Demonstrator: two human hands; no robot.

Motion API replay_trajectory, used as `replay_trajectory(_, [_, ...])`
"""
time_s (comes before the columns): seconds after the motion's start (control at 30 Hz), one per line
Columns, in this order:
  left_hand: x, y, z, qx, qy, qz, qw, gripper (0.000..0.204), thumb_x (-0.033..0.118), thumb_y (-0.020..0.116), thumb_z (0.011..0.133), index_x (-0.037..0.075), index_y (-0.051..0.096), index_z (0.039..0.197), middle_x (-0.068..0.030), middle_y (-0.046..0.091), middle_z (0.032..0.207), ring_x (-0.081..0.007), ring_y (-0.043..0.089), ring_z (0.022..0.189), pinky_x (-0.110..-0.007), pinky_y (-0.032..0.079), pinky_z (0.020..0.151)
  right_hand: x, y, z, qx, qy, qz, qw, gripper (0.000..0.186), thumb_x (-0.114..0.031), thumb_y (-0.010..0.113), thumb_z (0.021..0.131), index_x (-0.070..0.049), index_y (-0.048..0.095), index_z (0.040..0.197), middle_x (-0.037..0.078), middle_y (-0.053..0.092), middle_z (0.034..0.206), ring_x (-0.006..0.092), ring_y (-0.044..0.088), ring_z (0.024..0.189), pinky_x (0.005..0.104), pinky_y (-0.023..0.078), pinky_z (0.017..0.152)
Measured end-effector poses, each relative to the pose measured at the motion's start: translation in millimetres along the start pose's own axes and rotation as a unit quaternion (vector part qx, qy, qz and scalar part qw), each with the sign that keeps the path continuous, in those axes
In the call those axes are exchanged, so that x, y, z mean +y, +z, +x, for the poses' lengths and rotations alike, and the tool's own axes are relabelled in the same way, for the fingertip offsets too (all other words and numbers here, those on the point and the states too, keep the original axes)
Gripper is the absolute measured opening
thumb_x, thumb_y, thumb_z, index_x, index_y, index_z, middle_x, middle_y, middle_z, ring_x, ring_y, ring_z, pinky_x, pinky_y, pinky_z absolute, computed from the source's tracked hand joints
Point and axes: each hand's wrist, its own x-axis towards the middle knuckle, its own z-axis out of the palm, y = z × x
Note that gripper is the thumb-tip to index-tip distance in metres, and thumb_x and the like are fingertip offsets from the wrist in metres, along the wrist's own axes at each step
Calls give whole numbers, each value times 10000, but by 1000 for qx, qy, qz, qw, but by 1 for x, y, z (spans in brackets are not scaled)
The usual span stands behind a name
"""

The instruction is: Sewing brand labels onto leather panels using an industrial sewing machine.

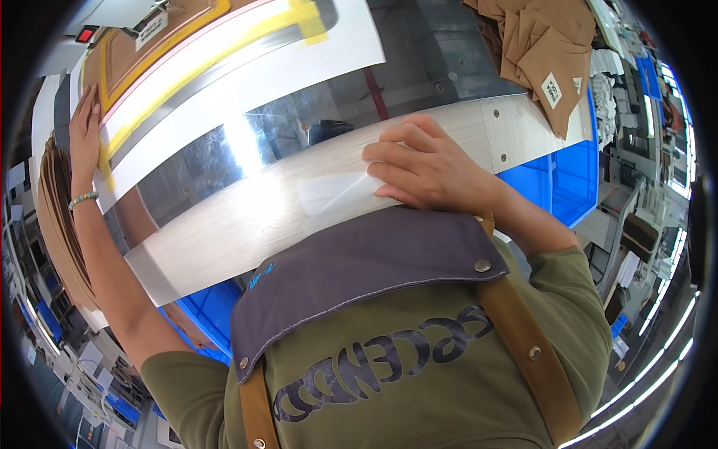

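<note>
My left hand (86, 142) lies flat, fingers stretched out, at the left edge of a white sheet (351, 37) with yellow tape (224, 69) along it. Beside its fingertips is a brown piece (161, 51) inside a yellow-edged frame (112, 86). My right hand (430, 165) has its fingers curled and pinched on a thin translucent sheet (329, 196), over the pale wood-look strip (247, 213) at the table's front. One corner of that sheet is folded or lifted; the fingertips partly hide it.
Brown cut pieces (542, 63) with white labels are heaped at the back right. A stack of brown sheets (60, 209) stands left of my left forearm. Blue bins (206, 310) sit below the table's front edge. A shiny metal surface (202, 161) lies behind the strip.
</note>
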Motion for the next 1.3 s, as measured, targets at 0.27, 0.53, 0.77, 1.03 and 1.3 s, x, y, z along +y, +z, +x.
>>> replay_trajectory(0.27, [20,12,16,50,-19,47,997,617,455,581,1075,40,577,1532,-262,534,1581,-423,506,1459,-455,366,1232,-9,-16,10,-135,62,-32,988,208,-162,760,878,-55,692,1042,68,688,1070,265,619,1055,402,466,951])
replay_trajectory(0.53, [91,45,35,118,-10,-1,993,510,414,734,972,70,729,1348,-320,641,1392,-482,605,1300,-492,490,1109,37,-107,86,-40,107,234,965,115,-171,626,1067,-58,628,1049,82,636,867,228,647,852,382,517,766])
replay_trajectory(0.77, [142,54,64,115,-114,60,985,538,461,777,919,5,780,1205,-231,653,1353,-408,624,1231,-500,519,1020,92,-105,192,-25,93,228,969,327,-286,691,1026,-23,719,1219,55,716,1015,151,671,934,320,539,843])
replay_trajectory(1.03, [149,46,74,149,-167,-252,942,308,267,743,966,11,803,1127,-208,769,1125,-347,734,960,-397,550,910,148,-30,187,-10,142,144,979,379,-305,692,944,-9,772,1166,173,770,1151,322,707,1043,406,546,943])
replay_trajectory(1.3, [57,-30,-18,362,-284,-397,794,132,-35,666,959,56,603,887,22,593,874,-48,501,764,-256,427,630,156,-29,189,-53,36,235,970,270,-170,628,1050,7,755,1208,160,769,1192,334,705,1102,413,524,1015])
